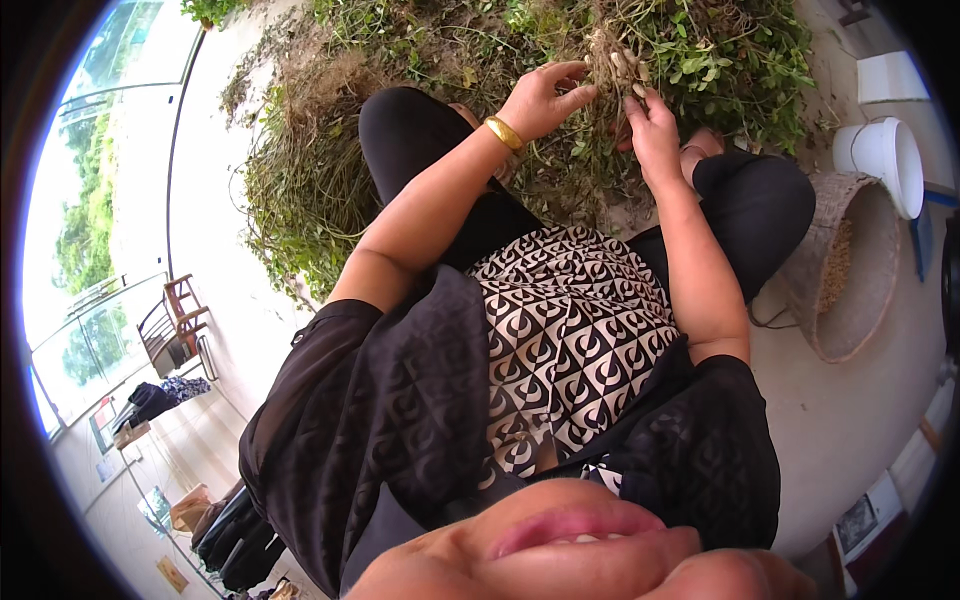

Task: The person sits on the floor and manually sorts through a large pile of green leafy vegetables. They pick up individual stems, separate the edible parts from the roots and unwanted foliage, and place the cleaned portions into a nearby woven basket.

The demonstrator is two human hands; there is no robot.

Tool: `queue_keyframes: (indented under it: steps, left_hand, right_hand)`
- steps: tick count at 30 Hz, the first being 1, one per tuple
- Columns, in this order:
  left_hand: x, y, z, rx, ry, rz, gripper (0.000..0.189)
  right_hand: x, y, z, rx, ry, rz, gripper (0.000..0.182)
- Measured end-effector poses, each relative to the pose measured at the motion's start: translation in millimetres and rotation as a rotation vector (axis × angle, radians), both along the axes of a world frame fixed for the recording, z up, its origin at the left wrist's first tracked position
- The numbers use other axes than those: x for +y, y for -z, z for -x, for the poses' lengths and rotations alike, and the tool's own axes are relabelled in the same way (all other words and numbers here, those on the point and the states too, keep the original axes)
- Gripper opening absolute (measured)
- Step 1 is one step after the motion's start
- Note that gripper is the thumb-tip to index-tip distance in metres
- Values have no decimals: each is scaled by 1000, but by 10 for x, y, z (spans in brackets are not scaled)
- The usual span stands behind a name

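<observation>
A peanut plant with pale pods [619, 66] and tangled dry roots is raised in front of me at the top of the view. My right hand [654, 139] grips its stems just below the pods, and its fingertips lie against one pod. The lower fingers are partly hidden behind the stems. My left hand [551, 97], with a gold bangle [504, 133] at the wrist, reaches to the left side of the roots. Its thumb and fingers are apart, tips beside the root cluster. Leafy peanut plants [705, 64] spread beneath and behind both hands.
A heap of pulled stems [315, 165] lies left of my bent knee. On my right, a woven basket [862, 315] lies tilted with peanuts [836, 262] inside. A white bucket [874, 150] is beyond it. A wooden chair [184, 300] stands far left near glass doors.
</observation>
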State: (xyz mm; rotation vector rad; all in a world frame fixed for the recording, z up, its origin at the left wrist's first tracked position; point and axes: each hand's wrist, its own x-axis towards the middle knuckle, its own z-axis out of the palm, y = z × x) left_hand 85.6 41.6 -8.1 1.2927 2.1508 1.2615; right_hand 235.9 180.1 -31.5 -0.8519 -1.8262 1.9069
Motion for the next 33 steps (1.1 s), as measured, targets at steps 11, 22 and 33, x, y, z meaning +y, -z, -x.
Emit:
queue_keyframes:
  steps: [11,22,33]
  left_hand:
    - [203,265,-63,-298,-80,60,48]
    - [195,267,-89,87,-225,94,46]
    - [221,283,-356,397,-97,56,34]
  right_hand:
    - [89,64,60,-24,-80,-204,33]
    - [-342,-385,5,273,-157,-726,4]
    - [-97,-295,215,63,-40,-876,39]
